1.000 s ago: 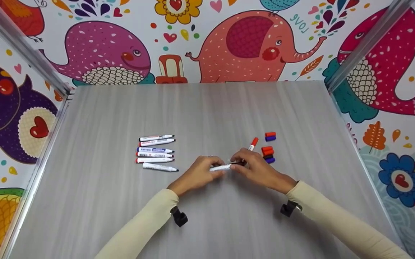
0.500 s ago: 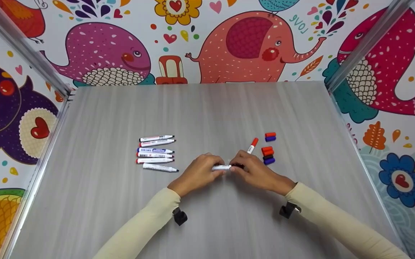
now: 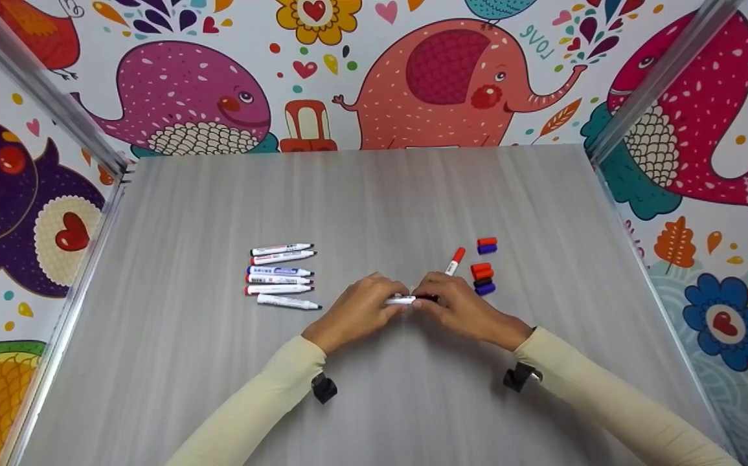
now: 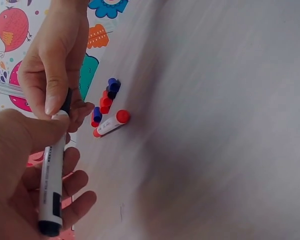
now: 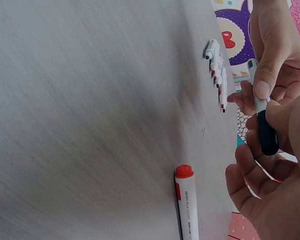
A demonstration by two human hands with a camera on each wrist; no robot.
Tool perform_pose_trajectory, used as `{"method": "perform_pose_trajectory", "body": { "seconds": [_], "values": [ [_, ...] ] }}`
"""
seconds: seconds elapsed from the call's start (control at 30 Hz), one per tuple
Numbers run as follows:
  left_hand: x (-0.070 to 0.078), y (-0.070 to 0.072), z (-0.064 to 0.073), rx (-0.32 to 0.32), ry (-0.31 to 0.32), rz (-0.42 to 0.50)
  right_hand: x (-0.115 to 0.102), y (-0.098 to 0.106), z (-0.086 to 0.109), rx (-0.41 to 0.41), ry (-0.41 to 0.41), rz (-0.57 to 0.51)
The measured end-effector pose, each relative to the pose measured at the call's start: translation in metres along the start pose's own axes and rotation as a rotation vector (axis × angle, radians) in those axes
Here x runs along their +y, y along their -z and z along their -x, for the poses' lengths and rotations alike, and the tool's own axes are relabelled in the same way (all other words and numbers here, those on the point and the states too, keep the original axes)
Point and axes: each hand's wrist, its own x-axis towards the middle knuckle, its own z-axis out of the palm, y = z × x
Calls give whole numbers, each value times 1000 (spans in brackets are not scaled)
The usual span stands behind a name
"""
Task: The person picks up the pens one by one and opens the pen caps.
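Note:
Between both hands is a white marker (image 3: 401, 300) with a black cap (image 5: 266, 132) at its right end. My left hand (image 3: 362, 312) pinches the white barrel between thumb and fingers. My right hand (image 3: 467, 310) grips the black cap with thumb and fingers, which partly cover it in the head view. The left wrist view shows the barrel's dark tail end (image 4: 50, 227) pointing toward the camera. Just beyond the right hand lies a white marker with a red cap (image 3: 459, 253).
Several uncapped markers (image 3: 280, 289) lie in a rough column left of the hands, tips pointing right. Loose red, black and blue caps (image 3: 482, 272) stand grouped to the right, with a red and blue pair (image 3: 487, 245) farther back. Printed walls border the grey table (image 3: 348, 194).
The left hand has shifted slightly right, toward the right hand. The held marker has turned more level, its black cap end a little lower. Markers and caps on the table stay put.

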Motion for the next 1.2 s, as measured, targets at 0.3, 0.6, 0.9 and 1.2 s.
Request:
{"method": "perform_pose_trajectory", "body": {
  "seconds": [0.3, 0.6, 0.9, 1.2],
  "values": [
    [3, 4, 1, -28, -67, -59, -2, 2, 1, -13, -9, -14],
    [-1, 8, 4, 12, -162, -81, -2, 2, 2, 27, 123, 66],
    [-4, 13, 7, -11, -137, 12, -4, 1, 0, 44, 202, 115],
    [-4, 18, 10, -49, -86, 82, -2, -4, -2, 70, 293, 127]
  ]
}}
